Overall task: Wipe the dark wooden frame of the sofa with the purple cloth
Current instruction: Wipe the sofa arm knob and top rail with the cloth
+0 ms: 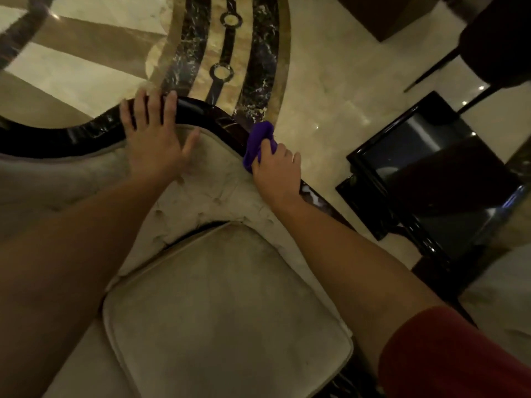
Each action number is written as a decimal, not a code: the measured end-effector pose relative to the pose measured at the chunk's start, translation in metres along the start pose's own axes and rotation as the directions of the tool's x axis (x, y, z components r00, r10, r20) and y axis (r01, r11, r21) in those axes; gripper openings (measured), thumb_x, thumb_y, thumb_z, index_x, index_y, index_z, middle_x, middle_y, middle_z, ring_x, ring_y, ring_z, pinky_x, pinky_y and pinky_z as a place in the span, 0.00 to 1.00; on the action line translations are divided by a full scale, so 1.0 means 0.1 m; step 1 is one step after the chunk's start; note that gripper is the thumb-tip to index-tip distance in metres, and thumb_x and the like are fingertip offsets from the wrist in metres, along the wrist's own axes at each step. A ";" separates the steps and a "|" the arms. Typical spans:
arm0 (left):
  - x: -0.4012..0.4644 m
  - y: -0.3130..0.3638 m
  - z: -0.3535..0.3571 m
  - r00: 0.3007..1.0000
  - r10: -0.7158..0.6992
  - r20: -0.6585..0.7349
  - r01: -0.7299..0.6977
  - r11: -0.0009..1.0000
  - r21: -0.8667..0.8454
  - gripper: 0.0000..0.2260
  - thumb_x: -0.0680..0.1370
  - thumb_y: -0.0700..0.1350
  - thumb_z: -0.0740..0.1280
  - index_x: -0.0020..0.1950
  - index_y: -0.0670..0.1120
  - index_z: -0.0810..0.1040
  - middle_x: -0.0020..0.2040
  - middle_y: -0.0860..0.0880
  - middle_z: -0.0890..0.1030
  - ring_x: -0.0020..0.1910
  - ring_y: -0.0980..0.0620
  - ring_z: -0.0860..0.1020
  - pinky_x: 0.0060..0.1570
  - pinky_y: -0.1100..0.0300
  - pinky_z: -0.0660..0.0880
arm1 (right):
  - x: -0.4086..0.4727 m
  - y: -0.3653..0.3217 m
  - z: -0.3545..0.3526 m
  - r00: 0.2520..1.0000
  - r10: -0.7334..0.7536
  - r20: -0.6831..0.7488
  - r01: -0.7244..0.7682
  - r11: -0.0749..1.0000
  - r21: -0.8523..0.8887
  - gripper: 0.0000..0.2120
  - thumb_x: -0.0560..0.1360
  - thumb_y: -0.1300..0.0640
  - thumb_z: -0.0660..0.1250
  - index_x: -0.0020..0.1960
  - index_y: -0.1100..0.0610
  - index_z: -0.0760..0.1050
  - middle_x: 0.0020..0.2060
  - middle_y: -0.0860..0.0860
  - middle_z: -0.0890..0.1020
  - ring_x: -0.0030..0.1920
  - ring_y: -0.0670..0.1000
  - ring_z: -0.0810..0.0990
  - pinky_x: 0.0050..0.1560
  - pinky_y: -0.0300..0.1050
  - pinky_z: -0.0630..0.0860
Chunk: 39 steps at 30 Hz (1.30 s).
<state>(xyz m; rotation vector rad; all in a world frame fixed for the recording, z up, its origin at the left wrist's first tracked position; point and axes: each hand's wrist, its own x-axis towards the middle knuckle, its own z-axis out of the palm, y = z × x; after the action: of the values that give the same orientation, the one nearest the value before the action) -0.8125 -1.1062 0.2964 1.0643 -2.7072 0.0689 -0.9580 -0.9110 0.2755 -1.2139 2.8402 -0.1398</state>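
Right hand [275,173] was clenched around the cloth [260,143], a bunched purple wad that stuck out from the fist toward 11 o'clock and pressed against the frame [201,110]. Cloth and fist sat on the frame's descending curve, at about 1 o'clock from the seat cushion [224,305]. From the fist's 5 o'clock side the dark glossy wood ran on down along the sofa's right edge, showing pale reflections just past the wrist.

Left hand [155,139] lay open and flat at 9 o'clock from the cloth, well apart from it, fingers [169,107] draped over the top of the frame and palm and thumb on the beige tufted backrest [207,193]. It gripped nothing.

At 3 o'clock of the right hand, on the marble floor [324,81], stood a black glossy side table [425,179]; whether anything lay on it could not be told. A red sleeve [448,354] covered the right upper arm at the lower right.
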 end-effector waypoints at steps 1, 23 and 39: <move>0.00 0.01 0.01 1.000 -0.008 -0.001 0.008 1.000 -0.002 0.33 0.83 0.66 0.53 0.82 0.47 0.56 0.82 0.40 0.60 0.82 0.37 0.54 0.79 0.37 0.44 | -0.02 0.05 0.00 1.000 -0.005 0.004 0.005 0.999 -0.036 0.22 0.85 0.49 0.56 0.74 0.60 0.68 0.62 0.63 0.80 0.58 0.64 0.80 0.68 0.64 0.69; -0.76 1.93 0.36 0.913 0.213 0.349 -0.140 0.965 -0.224 0.35 0.84 0.67 0.42 0.85 0.47 0.53 0.86 0.46 0.48 0.84 0.40 0.40 0.79 0.33 0.42 | -1.29 1.61 0.10 0.986 0.153 0.064 -0.165 0.947 0.277 0.20 0.83 0.44 0.58 0.70 0.51 0.73 0.60 0.55 0.80 0.52 0.54 0.81 0.42 0.44 0.72; -1.38 3.66 0.27 0.885 0.202 0.419 -0.071 0.948 -0.309 0.33 0.86 0.64 0.45 0.79 0.43 0.70 0.82 0.42 0.63 0.84 0.40 0.52 0.81 0.37 0.41 | -2.60 2.33 0.27 0.919 0.388 -0.068 -0.329 0.851 0.411 0.23 0.79 0.45 0.60 0.67 0.58 0.78 0.56 0.57 0.83 0.55 0.58 0.81 0.53 0.54 0.80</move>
<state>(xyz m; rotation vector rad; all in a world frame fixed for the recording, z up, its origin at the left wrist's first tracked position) -0.9674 -0.7487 0.2531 0.8821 -3.0599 -0.6016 -0.9438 -0.5648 0.2273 -0.6014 2.8965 -0.7681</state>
